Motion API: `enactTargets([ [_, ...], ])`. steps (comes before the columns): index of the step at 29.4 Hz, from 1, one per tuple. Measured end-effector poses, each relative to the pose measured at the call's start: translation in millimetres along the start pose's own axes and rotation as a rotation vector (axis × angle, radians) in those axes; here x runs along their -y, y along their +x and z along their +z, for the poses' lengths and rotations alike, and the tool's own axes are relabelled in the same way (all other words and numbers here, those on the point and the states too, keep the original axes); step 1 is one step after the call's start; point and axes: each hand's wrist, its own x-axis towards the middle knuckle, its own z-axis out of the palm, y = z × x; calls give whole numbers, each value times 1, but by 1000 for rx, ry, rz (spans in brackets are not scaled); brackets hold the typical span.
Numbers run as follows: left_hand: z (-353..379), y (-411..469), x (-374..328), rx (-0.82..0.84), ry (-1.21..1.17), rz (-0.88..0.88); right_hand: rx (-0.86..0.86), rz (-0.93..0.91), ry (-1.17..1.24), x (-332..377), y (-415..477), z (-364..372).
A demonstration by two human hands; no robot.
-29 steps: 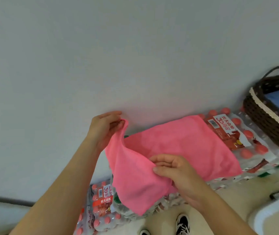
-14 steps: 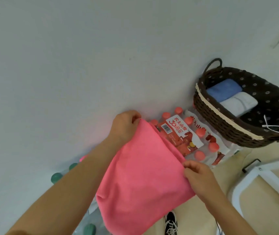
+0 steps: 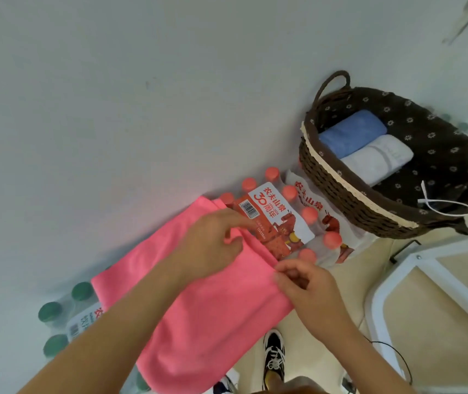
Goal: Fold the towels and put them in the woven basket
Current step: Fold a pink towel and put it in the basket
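A pink towel (image 3: 213, 314) lies folded over on top of shrink-wrapped bottle packs by the wall. My left hand (image 3: 213, 240) rests on its upper part, fingers bent at the right edge. My right hand (image 3: 301, 282) pinches the towel's right edge lower down. The dark woven basket (image 3: 349, 191) stands to the upper right on the packs. Inside it lie a folded blue towel (image 3: 352, 132) and a folded white towel (image 3: 378, 157).
Red-capped bottle packs (image 3: 287, 220) lie between the towel and the basket. Green-capped bottles (image 3: 65, 308) sit at the lower left by the wall. A white frame (image 3: 392, 282) and beige floor are at the right. A black shoe (image 3: 274, 354) shows below.
The towel was folded over in the air and now lies on the packs. My left hand moved from the far corner down onto the cloth. The view shifted toward the basket.
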Motion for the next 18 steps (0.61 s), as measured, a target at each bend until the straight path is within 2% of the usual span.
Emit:
enactTargets([
  [1, 5, -4, -18, 159, -123, 70, 5, -17, 25, 2, 2, 0],
  [3, 19, -6, -40, 375, -160, 114, 7, -25, 65, 5, 6, -2],
  [6, 30, -5, -36, 372, -7, 59, -2, 63, 119, 5, 6, -8],
  [8, 31, -8, -28, 351, 56, 75, -95, 119, 86, -3, 2, -13],
  [10, 30, -11, -22, 345, 35, 89, -191, 163, -40, -17, -5, -17],
  [12, 31, -11, -20, 361, 10, 93, -193, 231, -100, -26, -13, -16],
  [15, 34, -9, -24, 410, -61, 99, -153, 306, -57, -35, -22, -6],
  [18, 36, -8, -29, 453, -173, 74, -190, 374, 102, -38, -23, 1],
])
